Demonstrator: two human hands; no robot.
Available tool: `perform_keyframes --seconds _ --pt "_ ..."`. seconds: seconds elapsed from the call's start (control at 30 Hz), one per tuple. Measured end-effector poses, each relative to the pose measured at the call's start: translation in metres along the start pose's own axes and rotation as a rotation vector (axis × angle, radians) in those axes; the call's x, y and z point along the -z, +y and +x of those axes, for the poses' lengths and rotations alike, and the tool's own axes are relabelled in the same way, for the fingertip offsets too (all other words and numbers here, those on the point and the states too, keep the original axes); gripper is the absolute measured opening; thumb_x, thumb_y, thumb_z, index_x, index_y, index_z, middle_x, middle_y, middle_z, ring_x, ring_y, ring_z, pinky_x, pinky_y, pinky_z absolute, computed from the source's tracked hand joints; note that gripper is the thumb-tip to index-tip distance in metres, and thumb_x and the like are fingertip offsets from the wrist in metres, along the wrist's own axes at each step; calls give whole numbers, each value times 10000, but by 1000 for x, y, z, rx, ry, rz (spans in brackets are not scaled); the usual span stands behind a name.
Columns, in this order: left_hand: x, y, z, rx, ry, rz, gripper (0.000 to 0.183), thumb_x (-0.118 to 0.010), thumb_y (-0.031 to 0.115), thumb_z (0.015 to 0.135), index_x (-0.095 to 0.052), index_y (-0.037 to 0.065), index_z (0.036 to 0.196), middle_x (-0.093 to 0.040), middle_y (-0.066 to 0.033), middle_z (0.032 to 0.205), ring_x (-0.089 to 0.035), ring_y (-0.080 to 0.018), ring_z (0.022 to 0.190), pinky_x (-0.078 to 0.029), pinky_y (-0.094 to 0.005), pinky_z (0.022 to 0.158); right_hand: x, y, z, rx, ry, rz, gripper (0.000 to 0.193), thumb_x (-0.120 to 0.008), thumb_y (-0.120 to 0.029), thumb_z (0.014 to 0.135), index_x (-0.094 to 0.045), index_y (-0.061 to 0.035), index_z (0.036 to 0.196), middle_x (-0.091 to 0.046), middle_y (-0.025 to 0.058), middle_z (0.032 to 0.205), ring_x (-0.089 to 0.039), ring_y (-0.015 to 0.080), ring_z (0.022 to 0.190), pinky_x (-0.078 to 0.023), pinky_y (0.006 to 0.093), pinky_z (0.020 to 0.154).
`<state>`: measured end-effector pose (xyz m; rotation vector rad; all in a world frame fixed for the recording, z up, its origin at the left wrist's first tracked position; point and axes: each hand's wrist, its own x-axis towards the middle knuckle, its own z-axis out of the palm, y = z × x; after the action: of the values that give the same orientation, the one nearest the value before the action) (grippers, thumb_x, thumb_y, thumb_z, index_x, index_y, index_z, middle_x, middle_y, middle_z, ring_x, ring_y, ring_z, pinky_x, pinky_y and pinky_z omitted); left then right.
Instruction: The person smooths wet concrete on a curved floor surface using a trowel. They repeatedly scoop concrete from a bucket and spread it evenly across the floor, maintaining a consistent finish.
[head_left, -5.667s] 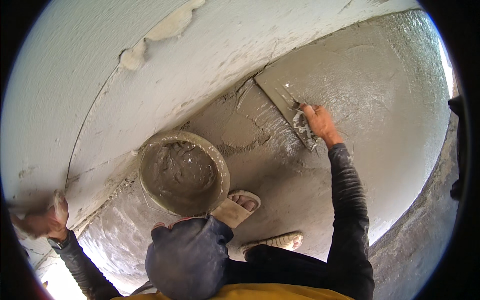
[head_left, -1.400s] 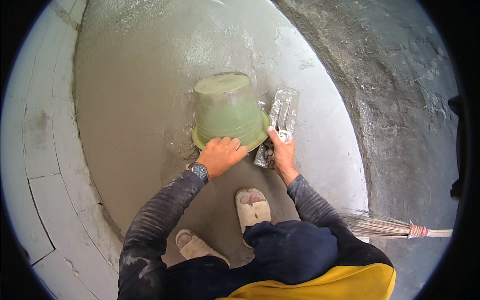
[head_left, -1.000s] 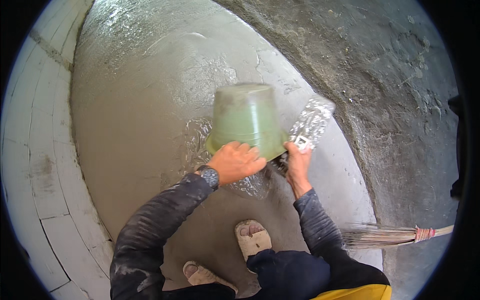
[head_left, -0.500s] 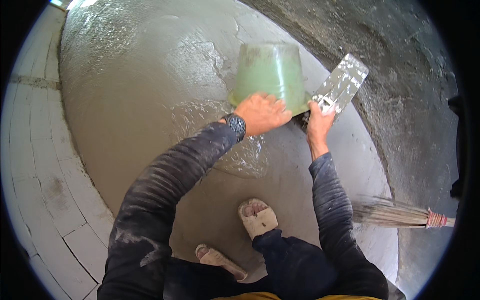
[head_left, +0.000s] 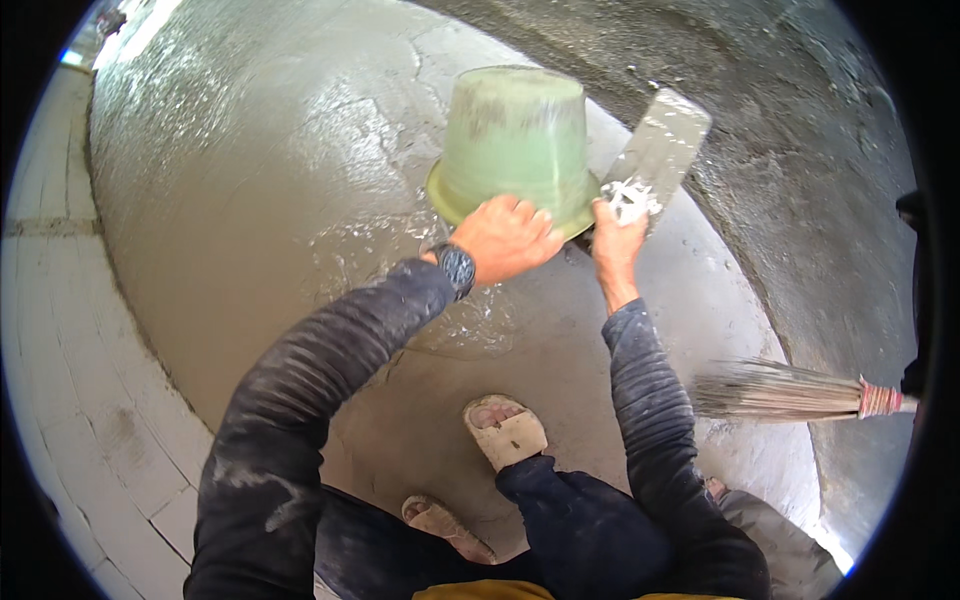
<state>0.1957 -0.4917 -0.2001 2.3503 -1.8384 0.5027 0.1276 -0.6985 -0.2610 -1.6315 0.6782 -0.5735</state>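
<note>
While clamping left hand (head_left: 505,240) on the upturned bucket (head_left: 515,140) over the mortar-covered floor (head_left: 230,260) and right hand (head_left: 618,245) around the trowel (head_left: 668,135) beside it, could dent that floor by losing a slick hold.

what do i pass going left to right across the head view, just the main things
pale block wall → green bucket → flat metal trowel → broom with a red-bound neck
</note>
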Motion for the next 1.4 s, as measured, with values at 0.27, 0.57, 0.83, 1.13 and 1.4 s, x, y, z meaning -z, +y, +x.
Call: perform_keyframes --seconds 0.27,0.57,0.83,1.13,1.4 --pt "-6 -12 8 -119 -47 -28 109 -630 209 833 -634 160 930 -608 -25 827 -651 -216 776 -516 -370 665 15 8 -18 -158 14 -104 580 -697 -111 875 -485 35 1394 -665 146 1118 -640 234 1003 -522 380 891" --pt "-7 29 23 -128 -144 -195 114 -639 235 800 -669 127 785 -694 -66 785 -702 -251 760 -529 -397 642 44 31 -16 -246 71 -222 443 -672 -72 871 -545 28 1284 -630 90 1087 -592 194 947 -495 346 871" --pt "-12 41 19 -109 -43 -55 127 -625 243 833 -659 132 781 -660 -45 768 -690 -240 786 -496 -388 686 46 38 -11 -16 39 -269 593 -648 -91 876 -481 48 1427 -650 185 1227 -618 297 1125 -460 415 1018" --pt "-9 19 11 -120 51 -10 111 -640 237 813 -668 136 776 -669 -43 769 -677 -231 757 -477 -385 686 33 33 -13 1 44 -103 559 -645 -82 886 -477 42 1404 -634 144 1165 -596 250 1027 -469 375 967" --pt "-9 14 5 -83 -31 -89 121 -643 247 808 -684 133 813 -703 -67 818 -708 -244 780 -506 -431 692 24 29 -20 -83 -100 -104 455 -670 -88 891 -547 55 1305 -669 163 1180 -643 260 1056 -504 391 946"
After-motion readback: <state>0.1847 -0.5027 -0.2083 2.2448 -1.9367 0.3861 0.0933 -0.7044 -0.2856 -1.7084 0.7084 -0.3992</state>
